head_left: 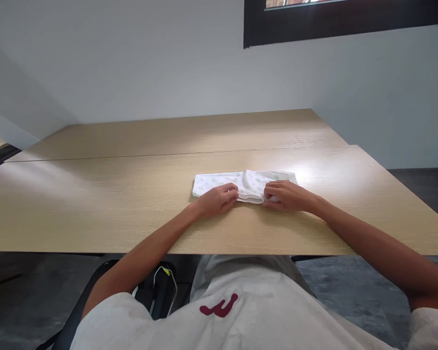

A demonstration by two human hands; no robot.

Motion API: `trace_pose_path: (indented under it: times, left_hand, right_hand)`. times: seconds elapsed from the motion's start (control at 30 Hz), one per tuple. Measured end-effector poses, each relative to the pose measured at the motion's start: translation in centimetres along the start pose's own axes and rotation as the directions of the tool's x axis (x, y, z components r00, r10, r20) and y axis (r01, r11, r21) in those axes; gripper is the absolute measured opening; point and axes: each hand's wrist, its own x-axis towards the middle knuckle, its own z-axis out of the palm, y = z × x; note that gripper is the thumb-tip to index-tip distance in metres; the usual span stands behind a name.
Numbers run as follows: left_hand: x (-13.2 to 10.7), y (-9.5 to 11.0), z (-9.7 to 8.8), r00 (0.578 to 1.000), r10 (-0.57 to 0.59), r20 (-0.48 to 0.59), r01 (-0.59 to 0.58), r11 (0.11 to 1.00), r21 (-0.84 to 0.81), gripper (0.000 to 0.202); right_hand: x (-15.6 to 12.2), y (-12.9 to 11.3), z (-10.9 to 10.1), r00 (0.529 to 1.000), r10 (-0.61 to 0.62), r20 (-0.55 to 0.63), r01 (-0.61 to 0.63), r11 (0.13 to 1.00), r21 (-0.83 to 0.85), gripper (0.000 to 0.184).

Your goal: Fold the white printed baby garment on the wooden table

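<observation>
A folded white cloth with small green and pink prints lies flat on the wooden table, long side running left to right. Near its middle the fabric rises in a raised fold. My left hand grips the near edge just left of that fold, fingers curled in and thumb close to them. On the other side, my right hand pinches the near edge with bent fingers, covering part of the right end. Between the two hands a loose, slightly bulging layer shows at the front. My fingertips are partly hidden in the fabric.
The pale wooden table stretches out to both sides, with a seam across it and its front edge close to my body. A white wall with a dark window frame stands behind. A dark bag with a white cable sits below left.
</observation>
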Motion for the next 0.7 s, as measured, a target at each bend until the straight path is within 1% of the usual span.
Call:
trace_pose_path:
  times: [0.1,0.17,0.23,0.37,0.47,0.6,0.7]
  left_hand:
    - [-0.1,-0.2,0.2,1.000,0.021,-0.020,-0.020,0.999,0.026,0.022]
    - [-0.2,-0.4,0.6,0.998,0.023,-0.051,-0.020,0.999,0.048,0.024]
    - [-0.2,-0.5,0.9,0.996,0.015,-0.084,-0.009,0.998,0.067,0.024]
    - [-0.2,-0.5,1.3,0.989,0.015,-0.149,0.001,0.994,0.109,0.022]
    - [-0.1,-0.3,1.5,0.988,-0.008,-0.157,0.035,0.985,0.169,0.020]
    - [0.2,0.0,1.8,0.988,-0.029,-0.153,0.075,0.950,0.303,0.022]
    - [0.4,0.2,2.1,0.987,-0.036,-0.155,0.088,0.934,0.345,0.025]
  right_hand:
    - [0.0,-0.2,0.1,0.998,-0.010,-0.070,0.010,1.000,0.005,0.027]
    - [0.1,-0.5,0.3,0.990,-0.053,-0.130,0.050,0.998,-0.030,0.025]
    - [0.2,-0.8,0.5,0.981,-0.119,-0.156,0.107,0.991,-0.080,0.025]
    - [0.3,-1.6,0.8,0.968,-0.205,-0.147,0.173,0.963,-0.205,0.025]
    - [0.5,-1.8,0.7,0.966,-0.232,-0.119,0.190,0.939,-0.287,0.024]
    - [0.5,-1.7,0.7,0.979,-0.190,-0.074,0.149,0.916,-0.372,0.028]
    - [0.4,-1.7,0.8,0.986,-0.155,-0.058,0.117,0.899,-0.421,0.032]
